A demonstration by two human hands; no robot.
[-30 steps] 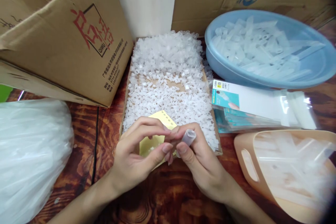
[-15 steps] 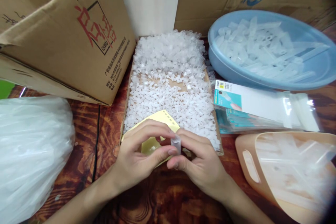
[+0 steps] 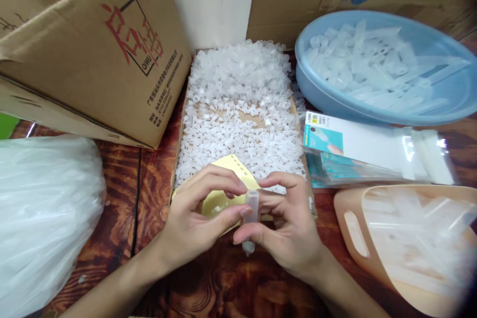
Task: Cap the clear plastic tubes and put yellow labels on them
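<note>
A small translucent plastic tube with a narrow nozzle at its lower end stands nearly upright between my hands. My left hand grips it from the left, thumb and fingertips at its side. From the right, my right hand has its thumb across the lower part and its fingers around the tube, with the index finger lifted near the top. Beneath the hands lies a yellow sheet with a row of small dark marks, partly hidden by my left hand. Just beyond is a shallow cardboard tray of small white and clear plastic pieces.
At right are a blue basin of clear tubes, packaged cards and a peach basket of clear plastic parts. On the left stand a cardboard box and a full white plastic bag. A black cable crosses the wooden table.
The tube has swung from end-on to lengthwise, with its nozzle now showing below my right thumb. My right index finger has lifted; my left hand has barely moved.
</note>
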